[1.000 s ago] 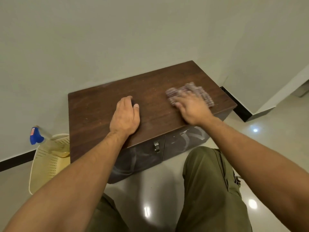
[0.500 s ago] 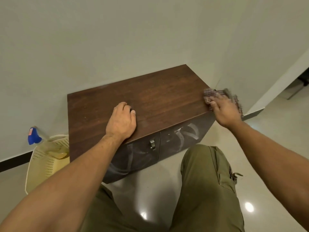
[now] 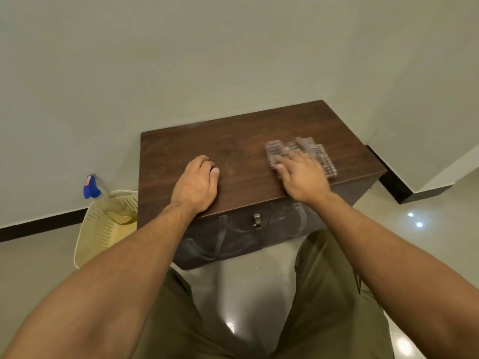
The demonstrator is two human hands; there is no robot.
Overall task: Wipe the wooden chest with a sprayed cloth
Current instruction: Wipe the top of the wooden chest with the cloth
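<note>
The dark wooden chest (image 3: 246, 141) stands against the wall, with a metal latch (image 3: 256, 220) on its front. My left hand (image 3: 197, 186) rests on the lid near the front edge, fingers curled under, holding nothing. My right hand (image 3: 302, 174) lies flat on a purplish checked cloth (image 3: 311, 150) and presses it to the right half of the lid. Both the right hand and the cloth are motion-blurred.
A cream perforated basket (image 3: 103, 226) stands on the floor left of the chest, with a blue spray bottle head (image 3: 90, 187) behind it by the wall. My knees in olive trousers (image 3: 329, 294) are just in front of the chest. A black skirting corner (image 3: 394, 185) lies to the right.
My right hand carried the cloth out to the lid's right edge, then back left onto the top. The left hand stayed in place on the lid.
</note>
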